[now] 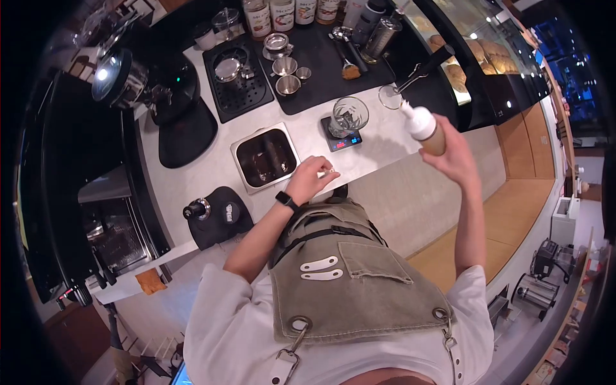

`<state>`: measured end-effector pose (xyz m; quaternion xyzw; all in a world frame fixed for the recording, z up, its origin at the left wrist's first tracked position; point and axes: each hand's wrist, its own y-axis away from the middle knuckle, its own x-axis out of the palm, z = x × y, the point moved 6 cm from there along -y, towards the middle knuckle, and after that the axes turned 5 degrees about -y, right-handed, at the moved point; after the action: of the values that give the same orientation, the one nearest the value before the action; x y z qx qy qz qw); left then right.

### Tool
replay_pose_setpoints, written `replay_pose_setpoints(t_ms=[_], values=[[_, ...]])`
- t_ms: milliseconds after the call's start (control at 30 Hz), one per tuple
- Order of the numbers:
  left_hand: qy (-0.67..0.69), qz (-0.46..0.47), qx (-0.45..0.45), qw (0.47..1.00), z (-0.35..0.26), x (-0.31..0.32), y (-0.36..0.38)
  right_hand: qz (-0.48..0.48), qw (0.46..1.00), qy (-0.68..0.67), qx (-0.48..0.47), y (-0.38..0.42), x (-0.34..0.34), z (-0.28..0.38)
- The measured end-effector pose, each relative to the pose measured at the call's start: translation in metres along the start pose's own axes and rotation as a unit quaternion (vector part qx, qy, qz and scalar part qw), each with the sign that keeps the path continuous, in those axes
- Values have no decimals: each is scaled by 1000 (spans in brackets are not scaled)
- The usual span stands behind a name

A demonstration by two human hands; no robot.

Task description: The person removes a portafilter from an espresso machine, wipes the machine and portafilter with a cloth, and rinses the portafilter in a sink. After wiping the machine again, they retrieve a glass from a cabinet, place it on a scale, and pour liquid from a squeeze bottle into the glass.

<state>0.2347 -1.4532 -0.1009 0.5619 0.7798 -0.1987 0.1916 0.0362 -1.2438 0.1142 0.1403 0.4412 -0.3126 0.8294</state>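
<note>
My right hand (454,154) is wrapped round a squeeze bottle (434,136) with a white cap and tan contents. It holds the bottle tilted, nozzle up and to the left, right of the scale. A clear glass (350,117) stands on a small black digital scale (345,141) with lit digits. Near the counter's front edge, my left hand (310,179) is closed with thumb and fingers together. A tiny pale thing shows at its fingertips, too small to name. The hand is beside a steel sink insert (290,138).
A grinder (122,80) stands at left, a tamper (197,208) on a black mat (230,217). Metal cups (287,84), a brush (350,70) and syrup bottles (282,16) sit at the back. Tongs (410,78) lie near the pastry case (487,58).
</note>
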Motion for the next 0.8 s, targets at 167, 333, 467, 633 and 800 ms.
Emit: replay_pose_setpoints(t_ms=[167, 333, 467, 633, 800], values=[[-53, -24, 70, 996, 8, 10, -1, 91, 990, 107, 21, -33, -12, 42], [-67, -37, 85, 993, 6, 12, 5, 193, 951, 240, 27, -59, 3, 55], [-69, -41, 93, 992, 9, 12, 9, 243, 905, 349, 3, -84, 16, 65], [-73, -50, 106, 990, 15, 15, 10, 257, 859, 443, -21, -104, 25, 73], [-69, -61, 112, 989, 18, 15, 12, 260, 843, 466, -60, -112, 31, 81]])
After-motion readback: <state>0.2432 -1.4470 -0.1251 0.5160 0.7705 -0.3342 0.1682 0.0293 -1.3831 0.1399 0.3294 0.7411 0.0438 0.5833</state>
